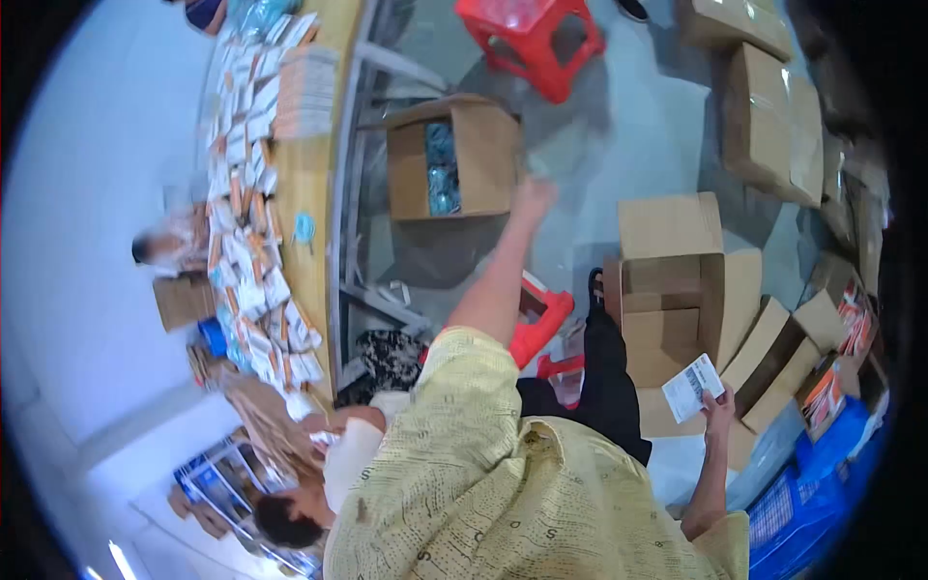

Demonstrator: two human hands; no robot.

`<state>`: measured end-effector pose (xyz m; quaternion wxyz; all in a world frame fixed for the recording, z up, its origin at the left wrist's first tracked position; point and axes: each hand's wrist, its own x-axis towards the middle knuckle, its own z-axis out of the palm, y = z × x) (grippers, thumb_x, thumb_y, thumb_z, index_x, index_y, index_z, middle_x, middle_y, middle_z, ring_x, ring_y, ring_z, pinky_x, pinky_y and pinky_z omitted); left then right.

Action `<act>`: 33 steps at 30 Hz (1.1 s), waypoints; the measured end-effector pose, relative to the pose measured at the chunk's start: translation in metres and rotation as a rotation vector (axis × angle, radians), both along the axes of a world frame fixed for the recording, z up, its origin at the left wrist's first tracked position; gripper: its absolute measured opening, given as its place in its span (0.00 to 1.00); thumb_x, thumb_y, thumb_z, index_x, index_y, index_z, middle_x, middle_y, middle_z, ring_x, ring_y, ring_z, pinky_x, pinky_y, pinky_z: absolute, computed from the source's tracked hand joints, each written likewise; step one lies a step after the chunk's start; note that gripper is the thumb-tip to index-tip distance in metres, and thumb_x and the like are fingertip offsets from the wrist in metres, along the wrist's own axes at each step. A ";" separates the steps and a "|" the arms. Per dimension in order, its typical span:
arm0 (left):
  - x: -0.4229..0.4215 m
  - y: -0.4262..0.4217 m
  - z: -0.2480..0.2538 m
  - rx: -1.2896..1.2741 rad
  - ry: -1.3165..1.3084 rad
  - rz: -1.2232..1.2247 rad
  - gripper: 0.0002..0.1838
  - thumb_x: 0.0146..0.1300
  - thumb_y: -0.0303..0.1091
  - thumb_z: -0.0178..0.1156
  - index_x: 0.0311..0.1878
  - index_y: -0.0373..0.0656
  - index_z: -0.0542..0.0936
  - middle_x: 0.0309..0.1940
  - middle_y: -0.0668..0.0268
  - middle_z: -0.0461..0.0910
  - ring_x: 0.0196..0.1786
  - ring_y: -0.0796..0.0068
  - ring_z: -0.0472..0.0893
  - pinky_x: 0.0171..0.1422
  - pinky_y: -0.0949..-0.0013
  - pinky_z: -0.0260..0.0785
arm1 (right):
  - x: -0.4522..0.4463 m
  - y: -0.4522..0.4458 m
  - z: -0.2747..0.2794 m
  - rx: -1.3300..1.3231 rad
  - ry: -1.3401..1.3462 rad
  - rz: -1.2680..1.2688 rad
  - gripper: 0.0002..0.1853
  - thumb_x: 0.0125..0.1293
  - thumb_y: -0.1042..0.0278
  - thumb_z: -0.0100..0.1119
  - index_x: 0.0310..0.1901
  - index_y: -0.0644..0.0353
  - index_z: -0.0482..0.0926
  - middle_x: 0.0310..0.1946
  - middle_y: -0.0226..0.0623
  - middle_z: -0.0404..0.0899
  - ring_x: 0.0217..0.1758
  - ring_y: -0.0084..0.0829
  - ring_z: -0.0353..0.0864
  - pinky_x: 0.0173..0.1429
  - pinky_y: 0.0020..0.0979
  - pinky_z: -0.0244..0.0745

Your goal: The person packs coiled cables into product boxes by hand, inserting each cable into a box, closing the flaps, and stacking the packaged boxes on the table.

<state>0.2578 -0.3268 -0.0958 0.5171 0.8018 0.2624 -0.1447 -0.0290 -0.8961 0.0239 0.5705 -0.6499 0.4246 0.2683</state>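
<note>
My left hand (537, 197) is stretched forward, at the right edge of an open cardboard box (488, 159). It is blurred, so its fingers and any grip on the box cannot be made out. Bluish plastic-wrapped items (443, 169) lie inside that box. In my right hand (718, 410) is a white printed card (691, 389), pinched at its lower right corner. The card is over the lower part of a second open cardboard box (667, 324), whose visible inside holds nothing.
A long wooden table (324, 184) on the left bears many small white and orange packets. Red stools (532, 39) stand ahead and near my legs. Cartons (773, 126) and a blue crate (773, 522) are at right. Co-workers sit at left.
</note>
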 end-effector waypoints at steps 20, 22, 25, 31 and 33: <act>-0.440 0.064 0.049 -0.063 -0.026 0.823 0.18 0.65 0.41 0.65 0.49 0.36 0.86 0.39 0.58 0.88 0.39 0.68 0.85 0.46 0.68 0.77 | 0.193 0.042 0.071 0.085 -0.389 0.296 0.17 0.69 0.73 0.62 0.58 0.56 0.76 0.40 0.33 0.79 0.31 0.21 0.76 0.34 0.20 0.72; -0.425 0.080 0.080 -0.177 -0.061 0.898 0.18 0.66 0.40 0.64 0.50 0.36 0.86 0.39 0.58 0.88 0.39 0.68 0.85 0.46 0.69 0.77 | 0.204 0.111 0.100 0.209 -0.444 0.258 0.13 0.70 0.71 0.61 0.55 0.59 0.77 0.37 0.32 0.78 0.30 0.21 0.75 0.34 0.21 0.72; -0.417 0.129 0.109 -0.093 -0.385 0.937 0.16 0.67 0.33 0.64 0.55 0.38 0.83 0.42 0.61 0.85 0.43 0.73 0.82 0.51 0.71 0.75 | 0.209 0.171 0.099 0.415 -0.427 0.236 0.17 0.70 0.71 0.63 0.59 0.60 0.76 0.40 0.32 0.78 0.38 0.21 0.75 0.42 0.25 0.75; -0.324 0.120 0.272 -0.126 -0.582 0.864 0.19 0.68 0.33 0.65 0.60 0.38 0.79 0.45 0.61 0.86 0.43 0.73 0.84 0.50 0.73 0.76 | 0.205 0.343 0.146 0.801 -0.380 0.188 0.21 0.70 0.76 0.60 0.64 0.62 0.72 0.52 0.42 0.79 0.49 0.32 0.82 0.48 0.29 0.80; -0.303 0.102 0.290 -0.315 -0.621 0.700 0.15 0.70 0.28 0.62 0.57 0.34 0.81 0.46 0.60 0.87 0.42 0.75 0.83 0.50 0.75 0.75 | 0.199 0.372 0.148 0.797 -0.415 0.266 0.22 0.69 0.76 0.61 0.63 0.62 0.72 0.52 0.43 0.80 0.50 0.32 0.82 0.49 0.29 0.80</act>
